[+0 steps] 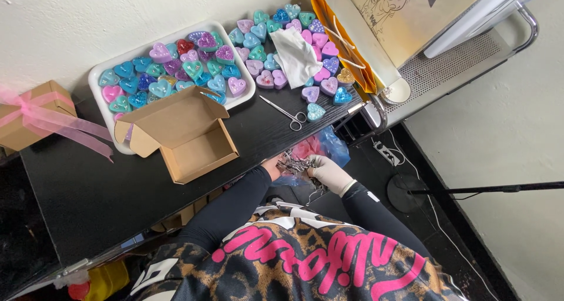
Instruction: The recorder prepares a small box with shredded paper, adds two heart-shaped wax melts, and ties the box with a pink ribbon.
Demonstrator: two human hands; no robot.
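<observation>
Both hands at the black table (88,189) edge: left hand (272,167) bare, right hand (330,173) gloved, both in a bundle of shredded paper (295,161). Open cardboard box (188,137) nearby, w/ scissors (286,113) & white tray (98,77) of heart candles (160,53) beyond.

A home craft workspace: heart-shaped candles (176,66) on a black table (88,183), gift boxes (182,133), scissors (285,111).

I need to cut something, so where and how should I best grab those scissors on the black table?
Take the scissors by the finger loops, probably coming from the table's near edge. They lie flat with the loops pointing toward that edge and the closed blades pointing away toward the tray. The table around the loops is bare, though one heart lies just beside them.
</observation>
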